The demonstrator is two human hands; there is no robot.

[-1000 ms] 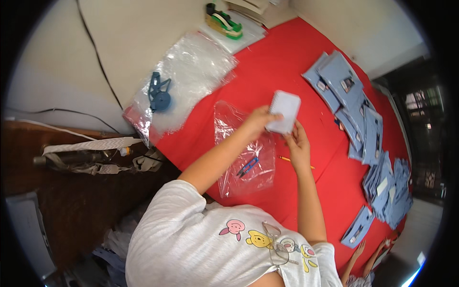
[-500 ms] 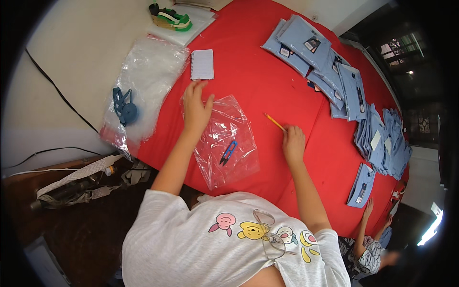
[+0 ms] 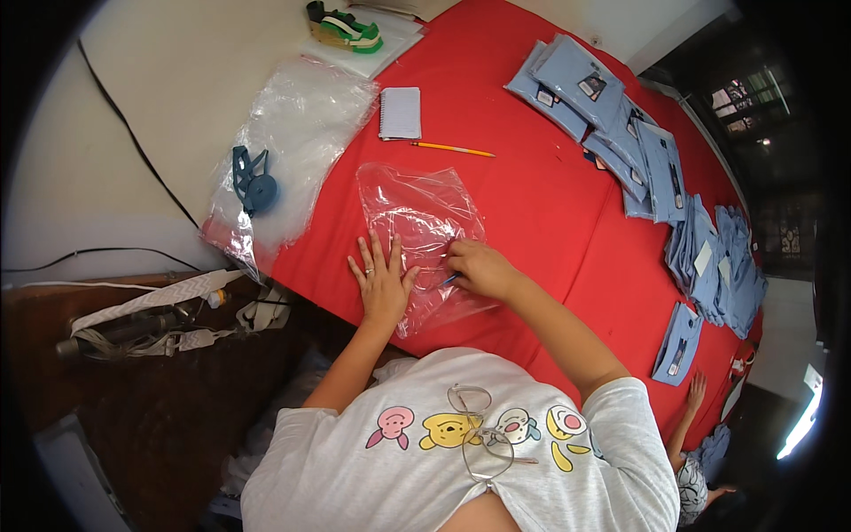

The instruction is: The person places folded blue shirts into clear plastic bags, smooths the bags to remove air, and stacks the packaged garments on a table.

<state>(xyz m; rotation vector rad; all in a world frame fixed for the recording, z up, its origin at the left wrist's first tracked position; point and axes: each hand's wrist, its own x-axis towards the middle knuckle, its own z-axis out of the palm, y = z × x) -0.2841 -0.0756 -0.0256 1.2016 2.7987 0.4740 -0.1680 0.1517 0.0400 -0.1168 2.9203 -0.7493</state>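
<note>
A clear plastic bag (image 3: 403, 191) lies flat on the red cloth in front of me. My left hand (image 3: 384, 284) rests on its left part, fingers spread. My right hand (image 3: 480, 269) is closed over the bag's right part, around the blue thread snips (image 3: 449, 279); only a bit of blue shows below the fingers, and the rest is hidden. Beyond the bag, a yellow pencil (image 3: 456, 150) lies beside a small spiral notepad (image 3: 401, 113).
A stack of clear bags (image 3: 301, 133) with a blue tape measure (image 3: 257, 188) on it is at the left. A green tape dispenser (image 3: 350, 34) stands farther back. Packed blue shirts (image 3: 585, 84) and loose ones (image 3: 709, 257) lie right. Another person's hand (image 3: 698, 390) is at the right edge.
The pencil has left my right hand and lies by the notepad. My right hand has moved left onto the snips. My left hand has come nearer, down onto the bag.
</note>
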